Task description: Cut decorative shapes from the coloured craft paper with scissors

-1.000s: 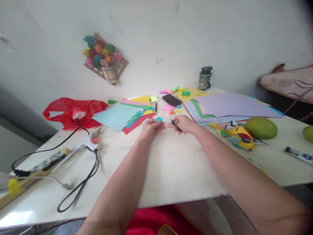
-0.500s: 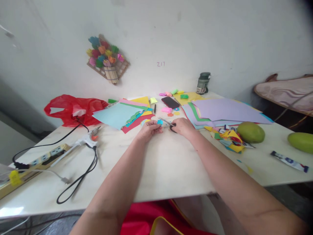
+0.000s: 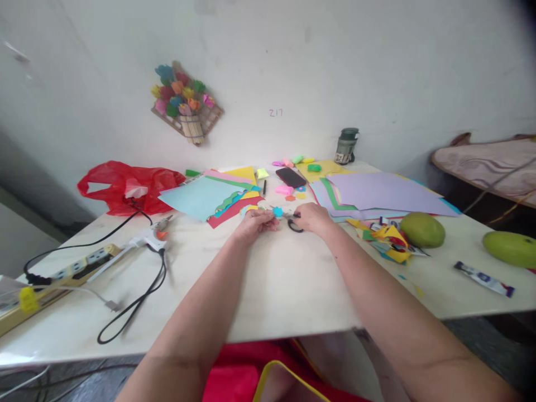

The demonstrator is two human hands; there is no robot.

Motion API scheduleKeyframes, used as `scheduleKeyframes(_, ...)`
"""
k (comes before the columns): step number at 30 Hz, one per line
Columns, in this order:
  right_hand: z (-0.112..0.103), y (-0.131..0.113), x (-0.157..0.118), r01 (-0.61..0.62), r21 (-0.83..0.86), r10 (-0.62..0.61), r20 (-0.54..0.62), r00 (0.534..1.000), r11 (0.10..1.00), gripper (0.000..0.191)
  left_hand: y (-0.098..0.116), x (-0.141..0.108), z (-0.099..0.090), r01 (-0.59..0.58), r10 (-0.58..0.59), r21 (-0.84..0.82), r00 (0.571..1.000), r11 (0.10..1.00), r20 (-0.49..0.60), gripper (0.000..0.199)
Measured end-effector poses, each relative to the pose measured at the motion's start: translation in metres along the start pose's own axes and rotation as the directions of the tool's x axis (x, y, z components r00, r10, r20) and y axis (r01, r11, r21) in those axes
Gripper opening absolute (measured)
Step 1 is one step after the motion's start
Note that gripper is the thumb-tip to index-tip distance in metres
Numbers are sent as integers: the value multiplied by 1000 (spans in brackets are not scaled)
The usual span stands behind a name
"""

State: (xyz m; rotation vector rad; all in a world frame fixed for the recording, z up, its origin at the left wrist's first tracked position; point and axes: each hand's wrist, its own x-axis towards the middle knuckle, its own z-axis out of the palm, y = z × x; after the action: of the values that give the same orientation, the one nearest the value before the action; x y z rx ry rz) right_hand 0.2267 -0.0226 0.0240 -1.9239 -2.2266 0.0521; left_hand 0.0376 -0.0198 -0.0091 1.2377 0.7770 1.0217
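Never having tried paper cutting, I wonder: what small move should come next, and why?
Probably turn the blue piece slightly with the left hand, since the scissors in the right hand sit right beside its notched edge.

Only legible marking: handwritten pink-purple number (image 3: 276, 113) on the pale grey-white wall (image 3: 259, 72). Reads "217"; first character could also be a "Z". Dark green lidded bottle (image 3: 346, 146) has a pale label (image 3: 341, 158) with dark characters near its base, too small to read. White-and-blue squeeze tube (image 3: 483, 278) on the white table (image 3: 293, 290): printed, not legible.
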Motion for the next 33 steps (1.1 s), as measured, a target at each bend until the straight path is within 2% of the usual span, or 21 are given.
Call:
scheduleKeyframes(2,0,-1,1,0,99,7,-76,997,995,23,-1,0,-1,3,-4,23,1000,1000,26,30)
scheduleKeyframes(4,-1,-2,3,37,341,1,-112,994,939,30,-2,1,-2,0,-2,54,999,999,51,29)
scheduleKeyframes(6,-1,-3,3,78,619,-44,-71,997,782,37,-4,2,-3,2,-8,89,998,996,67,28)
scheduleKeyframes(8,0,-5,2,81,777,-102,-21,995,624,34,-5,3,-3,8,-17,116,997,993,75,28)
scheduleKeyframes(9,2,-6,2,67,812,-110,-4,994,579,28,-6,3,-3,10,-20,126,997,992,79,27)
scheduleKeyframes(13,9,-8,3,2,869,-45,23,999,495,9,-5,4,-1,14,-21,128,998,992,57,28)
scheduleKeyframes(19,16,-10,8,-59,948,114,24,993,314,7,2,7,1,66,-84,-158,990,985,-110,36)
scheduleKeyframes(23,17,-9,8,-91,970,204,44,978,226,7,2,6,3,50,-75,-159,985,986,-156,25)
scheduleKeyframes(25,17,-7,9,-114,958,235,51,971,264,8,1,6,3,22,-47,-136,982,990,-183,20)
scheduleKeyframes(26,18,-6,10,-120,940,246,40,968,319,9,0,7,3,4,-30,-128,978,992,-206,19)
scheduleKeyframes(28,19,-3,11,-104,859,233,-18,972,501,11,-1,7,3,-39,6,-116,961,992,-275,19)
scheduleKeyframes(31,19,-1,11,-2,624,102,-124,987,781,13,-2,9,0,-125,87,-71,913,990,-400,19)
scheduleKeyframes(33,17,-3,8,97,452,-43,-130,991,887,17,-2,9,-1,-144,130,3,879,990,-458,20)
